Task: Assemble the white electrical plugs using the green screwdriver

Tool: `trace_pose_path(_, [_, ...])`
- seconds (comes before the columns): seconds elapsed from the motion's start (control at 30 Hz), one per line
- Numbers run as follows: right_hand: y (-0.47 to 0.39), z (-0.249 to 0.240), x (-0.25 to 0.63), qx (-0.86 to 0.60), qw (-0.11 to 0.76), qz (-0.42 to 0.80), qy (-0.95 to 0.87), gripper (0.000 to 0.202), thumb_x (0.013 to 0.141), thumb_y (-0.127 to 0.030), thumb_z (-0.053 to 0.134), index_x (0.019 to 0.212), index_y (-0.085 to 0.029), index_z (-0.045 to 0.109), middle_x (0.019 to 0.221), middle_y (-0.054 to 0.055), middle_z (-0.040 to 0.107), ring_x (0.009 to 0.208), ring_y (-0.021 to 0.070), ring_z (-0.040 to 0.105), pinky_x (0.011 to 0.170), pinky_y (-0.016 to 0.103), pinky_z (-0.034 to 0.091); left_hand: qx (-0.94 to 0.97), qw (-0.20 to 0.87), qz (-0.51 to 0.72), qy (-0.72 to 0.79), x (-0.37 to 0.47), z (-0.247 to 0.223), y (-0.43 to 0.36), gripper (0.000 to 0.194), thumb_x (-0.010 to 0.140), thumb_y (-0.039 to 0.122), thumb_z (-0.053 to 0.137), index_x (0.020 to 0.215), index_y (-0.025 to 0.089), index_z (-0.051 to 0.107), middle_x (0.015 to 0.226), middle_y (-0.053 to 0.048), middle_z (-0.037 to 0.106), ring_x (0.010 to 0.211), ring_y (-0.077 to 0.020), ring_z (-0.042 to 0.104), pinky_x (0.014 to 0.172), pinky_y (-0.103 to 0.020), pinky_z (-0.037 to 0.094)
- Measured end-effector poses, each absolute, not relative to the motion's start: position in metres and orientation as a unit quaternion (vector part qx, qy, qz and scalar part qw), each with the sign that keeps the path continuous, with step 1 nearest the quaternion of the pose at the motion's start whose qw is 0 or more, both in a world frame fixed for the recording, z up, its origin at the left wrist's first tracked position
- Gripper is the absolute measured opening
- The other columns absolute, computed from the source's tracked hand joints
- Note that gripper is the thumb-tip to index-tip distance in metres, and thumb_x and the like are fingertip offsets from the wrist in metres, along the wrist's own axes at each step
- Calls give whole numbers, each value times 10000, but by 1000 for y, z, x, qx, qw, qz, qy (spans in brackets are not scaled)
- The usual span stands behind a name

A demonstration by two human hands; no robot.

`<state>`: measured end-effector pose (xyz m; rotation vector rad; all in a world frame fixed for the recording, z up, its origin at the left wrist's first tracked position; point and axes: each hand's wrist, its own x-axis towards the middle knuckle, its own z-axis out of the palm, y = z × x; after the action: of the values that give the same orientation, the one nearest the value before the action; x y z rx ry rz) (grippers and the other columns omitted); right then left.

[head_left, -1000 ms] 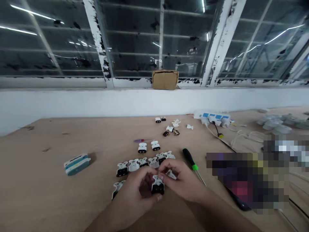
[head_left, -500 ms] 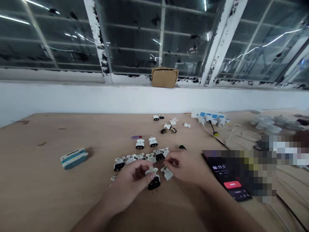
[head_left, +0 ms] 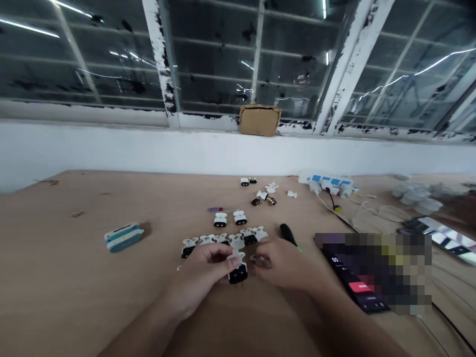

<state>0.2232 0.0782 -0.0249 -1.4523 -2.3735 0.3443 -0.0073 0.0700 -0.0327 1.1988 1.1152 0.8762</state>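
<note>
My left hand (head_left: pixel 203 275) pinches a half-covered plug (head_left: pixel 237 275), a white shell piece on a black base with thin metal pins pointing down. Just to the right, my right hand (head_left: pixel 284 260) has its fingers closed on a white plastic shell piece (head_left: pixel 258 260), which they partly cover. Behind both hands runs a row of white shell pieces (head_left: pixel 236 241), some with black plug bases (head_left: pixel 250 240) in them. Part of that row is hidden by my left hand. Two plugs with white covers (head_left: pixel 220 219) (head_left: pixel 240 218) stand beyond the row.
A screwdriver with a black handle (head_left: pixel 288 234) lies right of the row, near a phone (head_left: pixel 359 286). A purple-handled tool (head_left: pixel 214 209) and loose plug parts (head_left: pixel 262 196) lie farther back. A blue-and-white block (head_left: pixel 124 238) sits left; a power strip (head_left: pixel 327 181) with cables sits back right.
My right hand has closed round the white shell piece, which was resting more visibly beside its fingertips. The view has turned slightly left, showing more of the black-handled screwdriver.
</note>
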Motion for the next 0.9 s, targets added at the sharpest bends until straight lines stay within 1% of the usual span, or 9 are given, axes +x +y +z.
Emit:
trace_pose_path(0.1, [76,-24,218,-497,151,116,-847,136,856,-195,695,728,-191,648,807,28,704,748,165,595,651,298,344,503,611,376,482,-6,-30,69,466,688,549,904,954,202,743,957,-22,733,911,-212,669,727,-284,516])
trace_pose_path(0.2, [75,-25,216,-493,144,118,-850,114,839,-135,652,746,-195,627,833,24,691,777,169,594,675,297,351,513,600,368,492,-5,-27,67,471,711,562,884,972,201,732,932,-13,705,887,-198,651,725,-280,516])
trace_pose_path(0.37, [75,-30,217,-476,138,136,-858,110,817,-80,628,812,-188,612,911,48,683,850,186,600,733,304,387,516,610,336,497,-5,-28,67,510,709,581,875,1010,199,719,997,-34,697,958,-238,656,744,-325,573])
trace_pose_path(0.47, [73,-31,219,-476,135,142,-858,90,850,-99,614,852,-188,607,949,54,682,883,190,599,754,302,394,522,616,322,494,-6,-28,67,511,703,585,878,996,198,718,992,-34,695,965,-244,656,749,-336,587])
trace_pose_path(0.53, [73,-31,220,-476,129,146,-858,69,873,-122,608,867,-191,603,946,50,673,870,186,587,740,295,382,531,619,311,488,-6,-29,67,508,707,594,873,982,195,722,981,-34,692,943,-236,649,742,-332,588])
trace_pose_path(0.67, [71,-30,220,-467,122,155,-862,73,874,-134,613,857,-200,588,930,43,660,863,184,574,734,290,366,551,612,299,482,-7,-30,67,466,748,592,844,978,202,736,983,-35,688,927,-232,638,719,-318,586])
trace_pose_path(0.8, [70,-28,220,-465,132,169,-859,89,867,-129,600,838,-208,573,906,31,655,855,178,573,733,284,365,560,605,296,482,-6,-31,68,426,774,581,822,964,209,736,970,-28,680,910,-225,627,711,-308,578])
trace_pose_path(0.9, [70,-26,220,-461,141,191,-855,71,874,-145,592,842,-208,585,894,25,660,860,173,579,738,277,374,561,602,297,484,-6,-30,68,423,767,578,823,945,208,725,939,-22,671,889,-215,620,697,-292,563])
